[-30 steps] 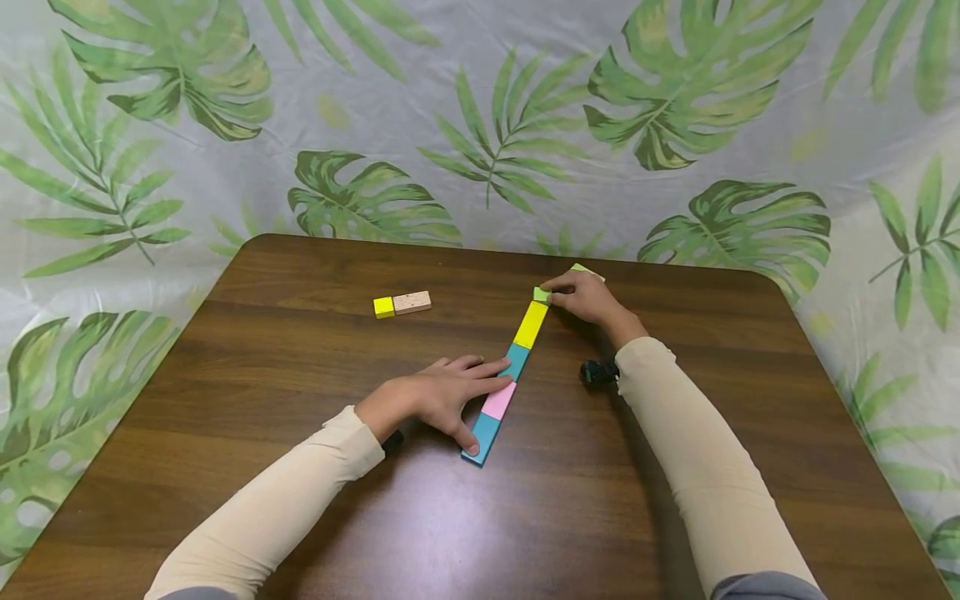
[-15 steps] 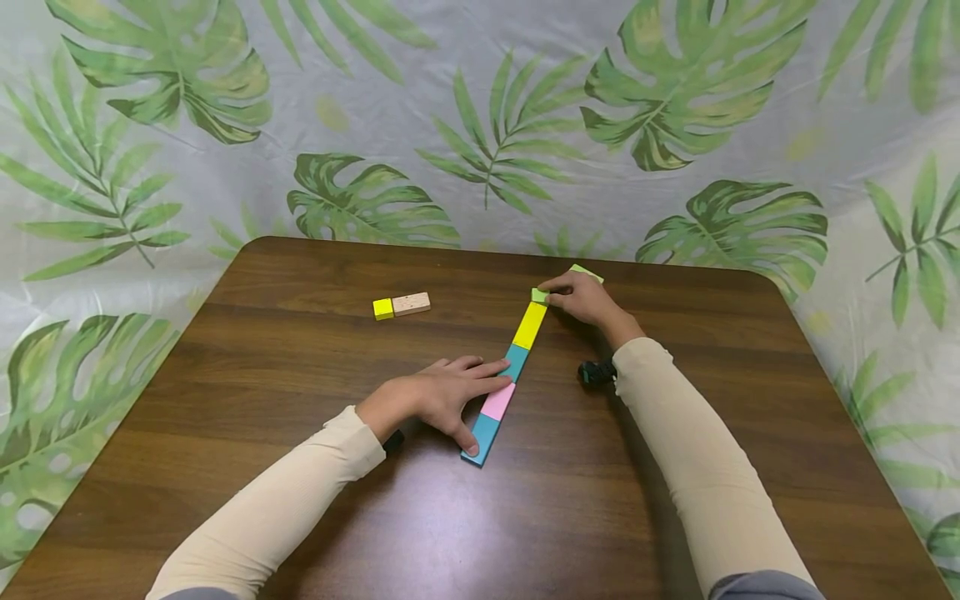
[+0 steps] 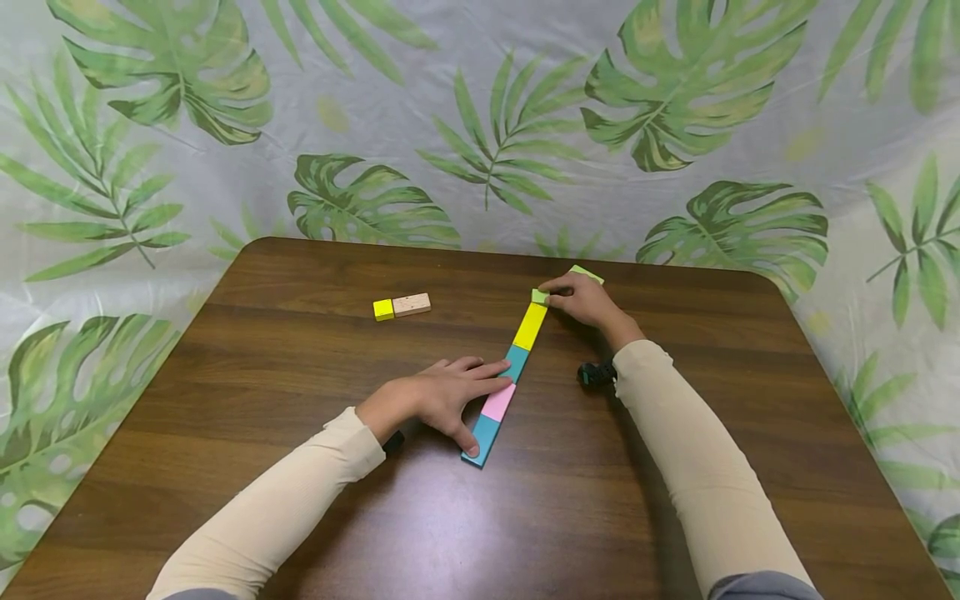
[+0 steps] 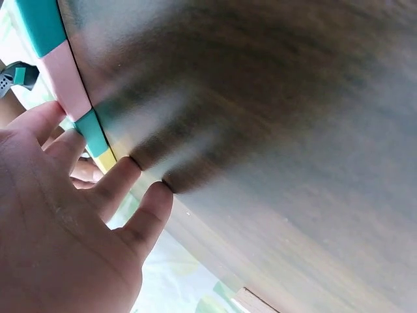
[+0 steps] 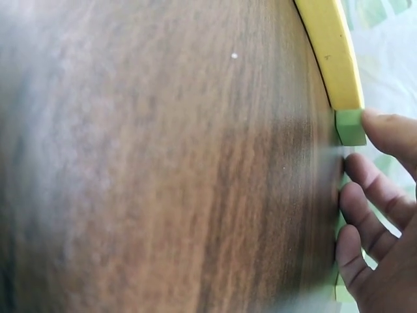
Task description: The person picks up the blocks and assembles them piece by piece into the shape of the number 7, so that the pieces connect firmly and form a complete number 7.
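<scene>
A straight row of flat blocks runs diagonally over the table: a near blue block [image 3: 487, 431], a pink block [image 3: 498, 403], a second blue block [image 3: 517, 357], a yellow block [image 3: 530, 325] and a small green block [image 3: 538, 297] at the far end. My left hand [image 3: 442, 398] lies spread along the row's left side, thumb on the near blue block and fingertips at the pink and second blue blocks. With thumb and index finger, my right hand [image 3: 585, 302] pinches the green block, which meets the yellow block's end in the right wrist view.
Beyond my right hand lies a light green block [image 3: 588, 273], partly hidden by it. To the left, a small yellow block [image 3: 383, 309] touches a bare wooden block [image 3: 412, 304]. A leaf-print cloth [image 3: 510, 125] hangs behind the brown table [image 3: 300, 350].
</scene>
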Action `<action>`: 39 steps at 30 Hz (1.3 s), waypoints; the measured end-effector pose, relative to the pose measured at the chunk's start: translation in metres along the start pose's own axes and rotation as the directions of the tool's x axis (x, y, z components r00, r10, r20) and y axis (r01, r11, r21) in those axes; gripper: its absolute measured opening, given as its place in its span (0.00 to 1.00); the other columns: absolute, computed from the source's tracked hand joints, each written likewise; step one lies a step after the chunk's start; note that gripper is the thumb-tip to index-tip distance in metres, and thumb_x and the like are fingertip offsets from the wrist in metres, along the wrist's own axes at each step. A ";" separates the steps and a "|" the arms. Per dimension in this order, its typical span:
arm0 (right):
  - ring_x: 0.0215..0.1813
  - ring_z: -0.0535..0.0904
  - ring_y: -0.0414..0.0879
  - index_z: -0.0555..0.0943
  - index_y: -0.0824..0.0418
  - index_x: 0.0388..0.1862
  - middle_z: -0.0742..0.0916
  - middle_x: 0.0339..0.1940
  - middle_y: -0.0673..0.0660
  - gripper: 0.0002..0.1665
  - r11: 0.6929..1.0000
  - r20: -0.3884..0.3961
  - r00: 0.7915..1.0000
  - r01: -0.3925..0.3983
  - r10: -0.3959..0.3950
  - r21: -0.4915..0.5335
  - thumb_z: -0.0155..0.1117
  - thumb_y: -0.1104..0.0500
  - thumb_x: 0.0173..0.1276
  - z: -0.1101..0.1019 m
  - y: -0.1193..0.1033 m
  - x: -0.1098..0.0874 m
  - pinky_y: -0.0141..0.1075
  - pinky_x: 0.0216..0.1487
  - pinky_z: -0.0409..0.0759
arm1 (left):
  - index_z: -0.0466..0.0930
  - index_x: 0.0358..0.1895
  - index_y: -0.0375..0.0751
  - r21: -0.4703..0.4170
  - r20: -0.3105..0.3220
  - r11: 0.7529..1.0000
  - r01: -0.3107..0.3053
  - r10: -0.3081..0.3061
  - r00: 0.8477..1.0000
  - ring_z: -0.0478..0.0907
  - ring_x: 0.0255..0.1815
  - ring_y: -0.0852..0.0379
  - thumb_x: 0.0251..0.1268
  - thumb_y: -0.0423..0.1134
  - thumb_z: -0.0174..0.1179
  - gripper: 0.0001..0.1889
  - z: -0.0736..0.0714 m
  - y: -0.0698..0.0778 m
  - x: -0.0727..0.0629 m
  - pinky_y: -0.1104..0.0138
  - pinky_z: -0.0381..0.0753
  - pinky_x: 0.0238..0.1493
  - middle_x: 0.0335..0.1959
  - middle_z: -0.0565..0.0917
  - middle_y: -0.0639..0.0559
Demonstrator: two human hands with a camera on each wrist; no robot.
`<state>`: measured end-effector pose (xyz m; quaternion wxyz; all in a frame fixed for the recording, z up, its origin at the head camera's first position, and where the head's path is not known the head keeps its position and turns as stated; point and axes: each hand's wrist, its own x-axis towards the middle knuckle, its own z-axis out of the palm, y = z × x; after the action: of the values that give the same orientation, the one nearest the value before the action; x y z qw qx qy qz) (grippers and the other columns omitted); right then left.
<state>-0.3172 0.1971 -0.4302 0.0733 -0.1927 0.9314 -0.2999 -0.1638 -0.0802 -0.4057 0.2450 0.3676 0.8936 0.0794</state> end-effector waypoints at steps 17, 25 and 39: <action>0.55 0.79 0.58 0.81 0.60 0.62 0.84 0.58 0.65 0.21 1.000 -0.010 1.000 0.000 0.000 0.017 0.61 0.58 0.73 0.001 0.005 -0.002 0.51 0.57 0.78 | 0.49 0.80 0.63 -0.002 -0.001 1.000 -0.008 0.008 1.000 0.43 0.84 0.49 0.50 0.64 0.71 0.55 0.000 0.001 0.001 0.43 0.51 0.78 0.83 0.42 0.65; 0.56 0.78 0.58 0.80 0.61 0.63 0.83 0.58 0.65 0.21 0.998 0.005 1.000 -0.013 0.012 0.060 0.61 0.58 0.73 0.001 0.006 -0.003 0.52 0.58 0.77 | 0.49 0.80 0.63 0.006 -0.003 1.000 -0.012 0.013 1.000 0.43 0.83 0.49 0.50 0.64 0.71 0.55 0.000 0.001 0.002 0.44 0.51 0.78 0.83 0.42 0.65; 0.63 0.74 0.66 0.80 0.62 0.62 0.78 0.66 0.68 0.20 0.988 -0.278 0.949 -0.151 0.149 0.014 0.57 0.57 0.75 -0.030 0.021 -0.010 0.60 0.64 0.71 | 0.49 0.80 0.62 -0.003 -0.011 1.000 -0.013 0.013 1.000 0.42 0.84 0.47 0.50 0.64 0.71 0.55 0.000 0.001 -0.001 0.44 0.49 0.79 0.83 0.42 0.64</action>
<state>-0.3221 0.2325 -0.4185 -0.0367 -0.0777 0.9455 -0.3141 -0.1625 -0.0801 -0.4053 0.2402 0.3723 0.8925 0.0844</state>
